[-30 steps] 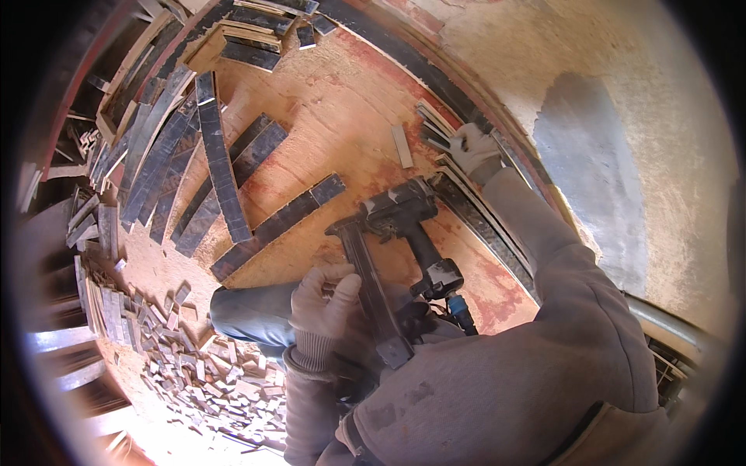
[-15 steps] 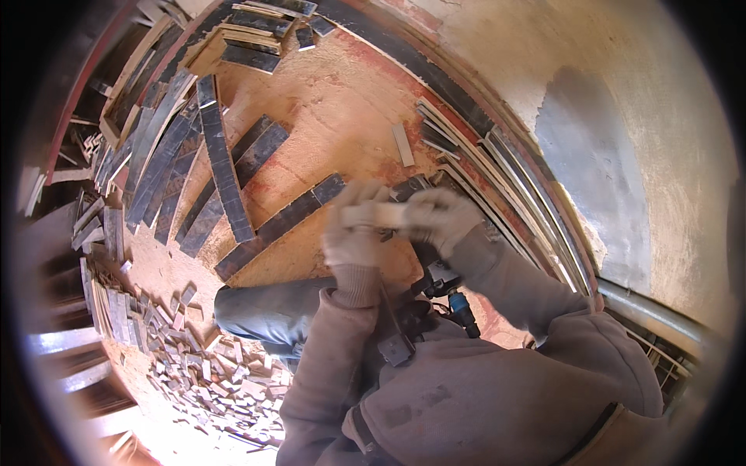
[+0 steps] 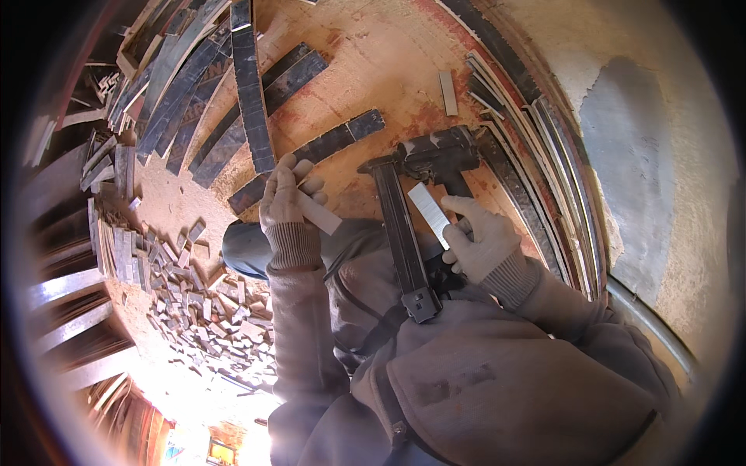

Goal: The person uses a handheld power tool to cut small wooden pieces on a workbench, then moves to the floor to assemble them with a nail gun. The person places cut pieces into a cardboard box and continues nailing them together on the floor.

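Note:
My left hand, in a pale work glove, is closed around one end of a flat whitish strip that angles down to the right. My gloved right hand pinches a silvery strip of collated nails between thumb and fingers, its free end tilted up to the left. Between the hands lies a black nail gun. Its long dark magazine runs down toward my lap, separate from both strips.
Dark-faced boards lie fanned over the dusty orange surface ahead. Long narrow strips of wood line the right edge by the wall. At lower left spreads a heap of small wood blocks, with stacked pieces beyond it.
My hands, earlier close together and blurred on a pale strip, have moved apart, each now holding a strip. The nail gun shows more fully. The view has shifted.

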A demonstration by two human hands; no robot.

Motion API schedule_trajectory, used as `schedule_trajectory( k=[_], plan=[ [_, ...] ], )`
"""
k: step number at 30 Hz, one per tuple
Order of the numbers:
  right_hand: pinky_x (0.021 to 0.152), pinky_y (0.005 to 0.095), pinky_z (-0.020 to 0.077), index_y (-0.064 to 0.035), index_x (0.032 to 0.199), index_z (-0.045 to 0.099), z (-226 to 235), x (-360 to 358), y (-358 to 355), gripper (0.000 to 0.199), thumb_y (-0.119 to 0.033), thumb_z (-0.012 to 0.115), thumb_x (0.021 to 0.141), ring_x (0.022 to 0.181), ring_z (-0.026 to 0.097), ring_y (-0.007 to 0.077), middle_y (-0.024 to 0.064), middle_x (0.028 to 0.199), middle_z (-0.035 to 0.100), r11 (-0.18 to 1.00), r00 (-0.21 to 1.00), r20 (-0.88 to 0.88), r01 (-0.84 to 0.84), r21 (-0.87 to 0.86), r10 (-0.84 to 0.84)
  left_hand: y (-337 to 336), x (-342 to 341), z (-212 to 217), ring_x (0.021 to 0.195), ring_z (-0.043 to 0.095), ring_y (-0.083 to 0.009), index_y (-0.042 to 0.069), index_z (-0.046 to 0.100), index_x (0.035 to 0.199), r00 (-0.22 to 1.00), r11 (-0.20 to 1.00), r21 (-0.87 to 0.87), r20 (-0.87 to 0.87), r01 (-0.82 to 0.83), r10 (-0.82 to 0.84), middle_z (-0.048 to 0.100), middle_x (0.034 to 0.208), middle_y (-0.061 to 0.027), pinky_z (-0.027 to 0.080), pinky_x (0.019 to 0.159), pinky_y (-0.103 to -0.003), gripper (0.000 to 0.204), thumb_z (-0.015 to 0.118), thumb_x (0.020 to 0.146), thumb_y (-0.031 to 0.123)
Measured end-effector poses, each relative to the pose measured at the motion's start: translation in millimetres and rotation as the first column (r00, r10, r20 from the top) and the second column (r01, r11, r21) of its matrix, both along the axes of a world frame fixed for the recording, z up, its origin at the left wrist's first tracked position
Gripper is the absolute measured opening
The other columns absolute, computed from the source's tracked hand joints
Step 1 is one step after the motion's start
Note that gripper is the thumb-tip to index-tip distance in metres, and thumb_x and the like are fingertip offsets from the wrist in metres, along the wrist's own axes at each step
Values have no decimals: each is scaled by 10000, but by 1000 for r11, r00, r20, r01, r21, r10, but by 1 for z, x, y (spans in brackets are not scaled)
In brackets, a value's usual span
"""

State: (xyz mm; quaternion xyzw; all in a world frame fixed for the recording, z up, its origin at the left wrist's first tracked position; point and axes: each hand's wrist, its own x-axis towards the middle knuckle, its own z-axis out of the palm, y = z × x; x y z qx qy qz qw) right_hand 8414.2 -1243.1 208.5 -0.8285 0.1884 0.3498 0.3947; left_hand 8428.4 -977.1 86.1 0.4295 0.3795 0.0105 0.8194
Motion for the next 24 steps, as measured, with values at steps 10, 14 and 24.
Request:
schedule_trajectory(
  k=[10,14,24],
  plan=[
    [727,364,621,5,1270,653,-4,-9,12,341,-236,586,1039,655,769,200,138,857,774,956,912,-289,-286,61,291,-28,-28,7,604,621,-124,15,661,1314,987,996,-75,-148,47,-58,686,895,-32,567,538,-280,335,603,1114,278],
    [729,367,620,19,1270,645,-8,-7,15,333,-220,558,1056,666,772,197,132,852,775,963,887,-379,-263,58,265,-34,-30,8,631,676,-147,14,666,1284,974,987,-52,-161,155,-161,707,903,-45,580,540,-284,303,615,1105,253],
    [718,301,622,-33,1308,671,-13,-8,17,332,-277,541,1124,872,772,173,93,986,757,921,961,59,-277,275,271,-81,-28,45,925,750,-241,-51,611,1393,991,982,-130,9,137,-137,615,764,-34,615,737,-340,432,478,1127,262]
  ],
)
